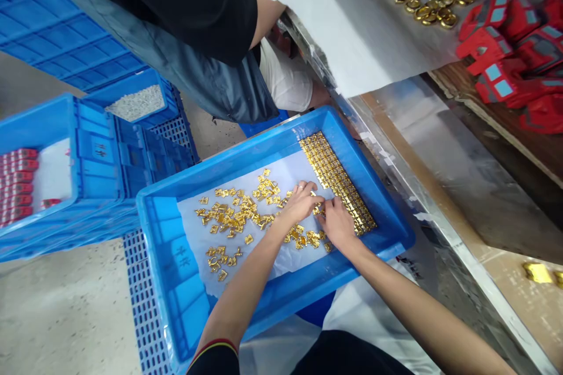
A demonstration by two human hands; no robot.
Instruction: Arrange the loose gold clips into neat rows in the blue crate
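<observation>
- Nearest the camera, the person's two bare forearms reach forward into a blue tray [167,228] lined with white paper [193,228].
- The left hand [303,202] lies palm down, fingers spread and lightly curled over small gold pieces; whether it pinches one cannot be told.
- The right hand [338,224] rests just beside it, fingers bent onto the pieces; its grip is hidden.
- The loose gold pieces [229,217] lie scattered across the paper.
- The neat gold rows [336,179] fill a strip along the tray's far side, touching both hands' fingertips.
- Judged from this, a strip is arranged and many pieces remain loose.
- Beyond, another person in a dark shirt [197,0] stands by blue crates [65,170] and a bench with red parts [514,53].
</observation>
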